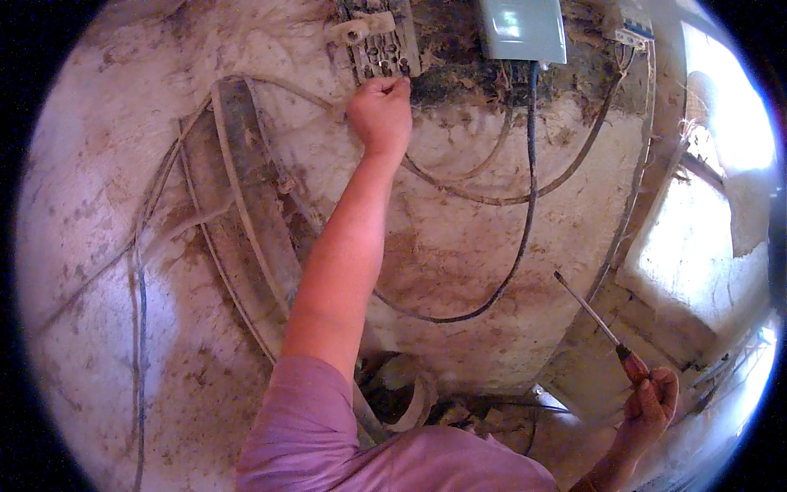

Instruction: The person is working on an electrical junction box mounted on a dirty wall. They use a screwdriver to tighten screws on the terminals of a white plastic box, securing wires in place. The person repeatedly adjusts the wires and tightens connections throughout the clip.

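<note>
My left hand (381, 119) is raised on an outstretched arm, its fingers closed at the lower edge of a dusty terminal block (384, 56) on the wall. Whatever those fingers grip, if anything, is hidden behind them. Low at the right, my right hand (653, 403) is closed around the red and black handle of a screwdriver (611, 334). Its long metal shaft points up and left, with the tip standing apart from the block.
A grey-blue box (525, 31) hangs right of the block, with a black cable (533, 148) looping down from it. A small connector (634, 38) sits farther right. Cables run down a wooden board (254, 180) at left. Rubble (492, 418) lies at the wall's foot.
</note>
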